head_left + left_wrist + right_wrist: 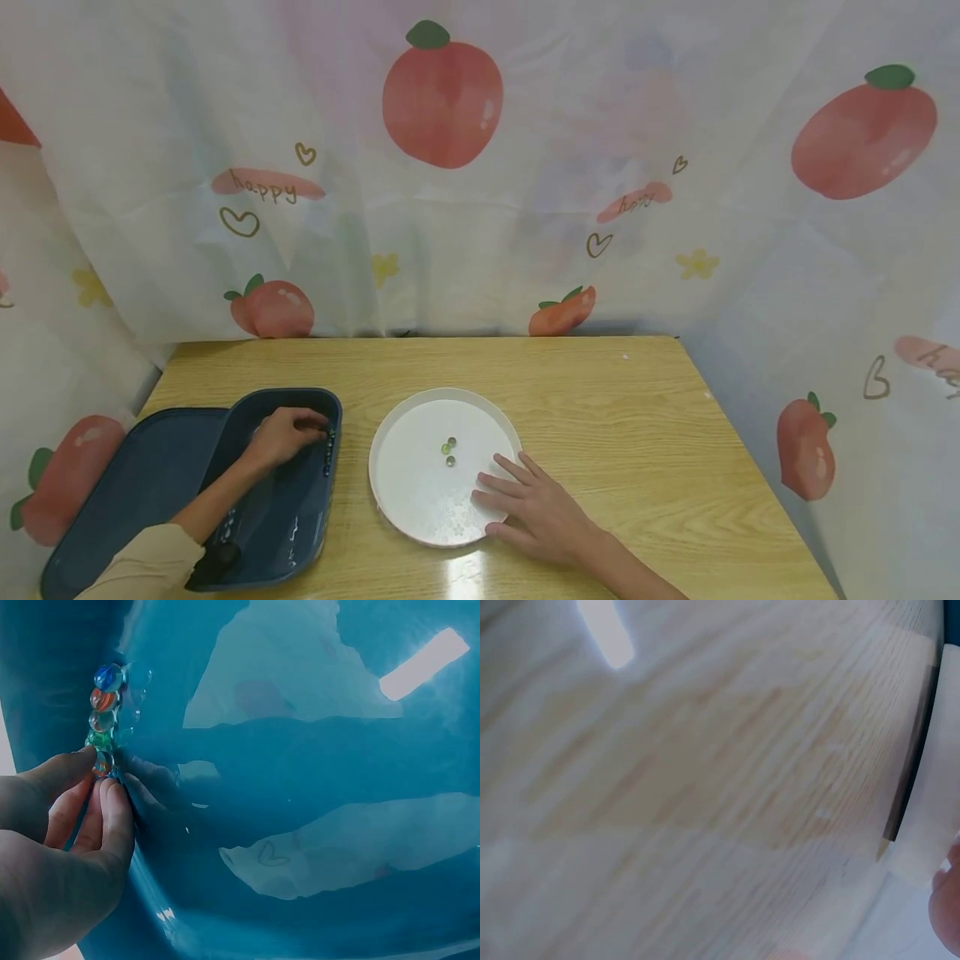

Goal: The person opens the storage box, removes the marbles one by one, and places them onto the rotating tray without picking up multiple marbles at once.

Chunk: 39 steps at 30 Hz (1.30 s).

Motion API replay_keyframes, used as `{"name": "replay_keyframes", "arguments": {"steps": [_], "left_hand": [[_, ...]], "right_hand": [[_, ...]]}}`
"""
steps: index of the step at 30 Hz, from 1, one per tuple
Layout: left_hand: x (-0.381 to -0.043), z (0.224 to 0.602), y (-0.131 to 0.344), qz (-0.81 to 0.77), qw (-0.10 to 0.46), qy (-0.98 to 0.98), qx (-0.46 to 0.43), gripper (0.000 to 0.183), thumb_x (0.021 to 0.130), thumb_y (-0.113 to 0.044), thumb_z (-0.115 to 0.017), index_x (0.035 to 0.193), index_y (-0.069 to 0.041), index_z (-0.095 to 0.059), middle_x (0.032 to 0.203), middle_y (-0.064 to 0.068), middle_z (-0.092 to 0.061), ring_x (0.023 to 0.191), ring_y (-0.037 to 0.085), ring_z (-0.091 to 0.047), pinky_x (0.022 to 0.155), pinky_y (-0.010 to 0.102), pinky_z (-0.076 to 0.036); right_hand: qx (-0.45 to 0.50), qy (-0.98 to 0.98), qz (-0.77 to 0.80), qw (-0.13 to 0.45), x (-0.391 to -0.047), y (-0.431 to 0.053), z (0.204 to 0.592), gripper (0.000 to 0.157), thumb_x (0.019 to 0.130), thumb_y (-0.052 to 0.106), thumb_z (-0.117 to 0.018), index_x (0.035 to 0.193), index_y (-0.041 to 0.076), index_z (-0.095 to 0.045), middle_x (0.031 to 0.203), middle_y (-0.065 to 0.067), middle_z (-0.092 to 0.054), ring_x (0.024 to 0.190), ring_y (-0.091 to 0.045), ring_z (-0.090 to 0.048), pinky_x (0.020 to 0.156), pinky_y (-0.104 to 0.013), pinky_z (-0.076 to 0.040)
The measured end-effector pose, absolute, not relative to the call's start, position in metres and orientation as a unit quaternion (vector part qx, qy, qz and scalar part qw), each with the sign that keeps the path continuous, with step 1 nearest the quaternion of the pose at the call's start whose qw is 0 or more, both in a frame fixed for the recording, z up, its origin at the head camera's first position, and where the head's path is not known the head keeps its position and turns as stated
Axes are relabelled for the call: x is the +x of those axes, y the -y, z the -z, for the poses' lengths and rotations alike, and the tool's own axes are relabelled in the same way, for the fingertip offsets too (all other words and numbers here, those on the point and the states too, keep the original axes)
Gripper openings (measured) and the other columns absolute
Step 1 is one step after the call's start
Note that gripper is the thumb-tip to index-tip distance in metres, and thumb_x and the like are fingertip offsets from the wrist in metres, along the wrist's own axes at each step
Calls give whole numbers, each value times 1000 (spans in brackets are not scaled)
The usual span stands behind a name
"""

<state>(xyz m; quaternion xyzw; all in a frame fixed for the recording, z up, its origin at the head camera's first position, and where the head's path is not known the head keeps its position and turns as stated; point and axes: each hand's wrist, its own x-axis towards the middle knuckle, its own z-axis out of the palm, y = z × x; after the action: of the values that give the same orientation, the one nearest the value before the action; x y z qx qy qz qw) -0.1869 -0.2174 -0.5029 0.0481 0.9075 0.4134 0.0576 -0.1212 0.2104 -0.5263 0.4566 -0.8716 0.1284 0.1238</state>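
Observation:
Along one inner edge of the deep blue tray (281, 517) runs a row of glass marbles (103, 720), several colours, lined up against the wall. My left hand (281, 437) reaches into that tray; in the left wrist view its thumb and fingertips close around the marble (103, 764) at the near end of the row. A round white plate (412, 492) with a raised rim lies right of the tray, holding 3 small marbles (451, 461) near its middle. Fingers spread, my right hand (536, 512) rests over the plate's right rim.
Beneath the deep tray, a second blue tray (153, 467) sticks out to the left. Both trays and the plate stand on a wooden table (615, 450). A white curtain (517, 250) printed with fruit hangs behind and at the sides.

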Motion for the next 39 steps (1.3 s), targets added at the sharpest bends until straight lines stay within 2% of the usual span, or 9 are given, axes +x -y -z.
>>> {"name": "replay_keyframes", "arguments": {"steps": [14,27,34,39], "left_hand": [[-184,502,219,-401,49,-913,56,16,90,-7,-73,103,0,-76,96,11,-73,85,24,-68,68,37,-52],[-184,496,222,-408,31,-911,47,13,90,-11,-74,102,-5,-78,103,10,-72,92,26,-66,73,37,-51],[-178,478,221,-436,2,-899,49,19,93,-12,-72,109,-2,-75,112,18,-70,101,35,-65,79,45,-54],[-174,468,217,-447,-11,-894,38,23,95,-16,-71,114,-3,-74,116,18,-68,105,37,-64,82,49,-54]], "right_hand": [[462,870,-124,124,-123,-210,526,43,100,50,-55,133,25,-66,140,5,-58,139,-26,-42,112,-54,-29],[449,879,-119,109,-122,-210,525,43,100,51,-54,134,27,-66,141,7,-57,142,-23,-37,114,-53,-27],[458,871,-127,124,-122,-210,525,42,100,49,-55,133,25,-67,140,5,-58,140,-26,-41,111,-54,-30],[462,868,-127,133,-121,-211,526,42,100,48,-55,132,24,-67,139,5,-59,139,-26,-42,110,-55,-32]]}}
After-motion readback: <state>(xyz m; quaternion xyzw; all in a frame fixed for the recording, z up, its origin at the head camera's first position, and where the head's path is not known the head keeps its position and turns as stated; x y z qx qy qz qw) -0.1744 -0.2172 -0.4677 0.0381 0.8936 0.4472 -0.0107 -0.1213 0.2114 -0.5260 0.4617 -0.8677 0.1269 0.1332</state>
